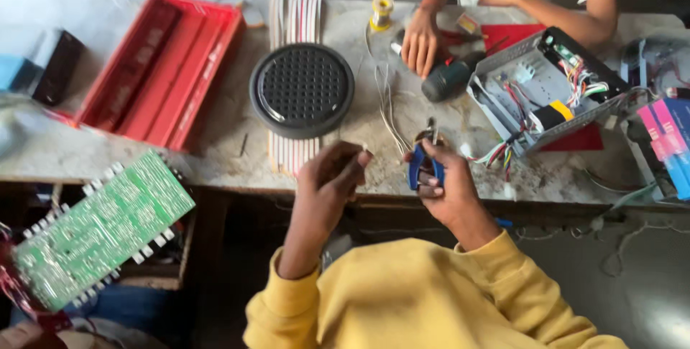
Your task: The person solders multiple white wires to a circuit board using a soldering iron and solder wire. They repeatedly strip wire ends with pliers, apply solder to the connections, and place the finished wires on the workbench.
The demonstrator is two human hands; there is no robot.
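My left hand is curled at the near edge of the workbench, pinching the end of a thin white wire that trails away across the top. My right hand grips small blue-handled pliers, jaws pointing away from me, close to the wire end. The two hands are about a hand's width apart. Both sleeves are yellow.
A round black speaker grille lies on a striped ribbon cable. A red tray sits at left and an open grey electronics box at right. Another person's hand rests by a dark drill. A green circuit board hangs at lower left.
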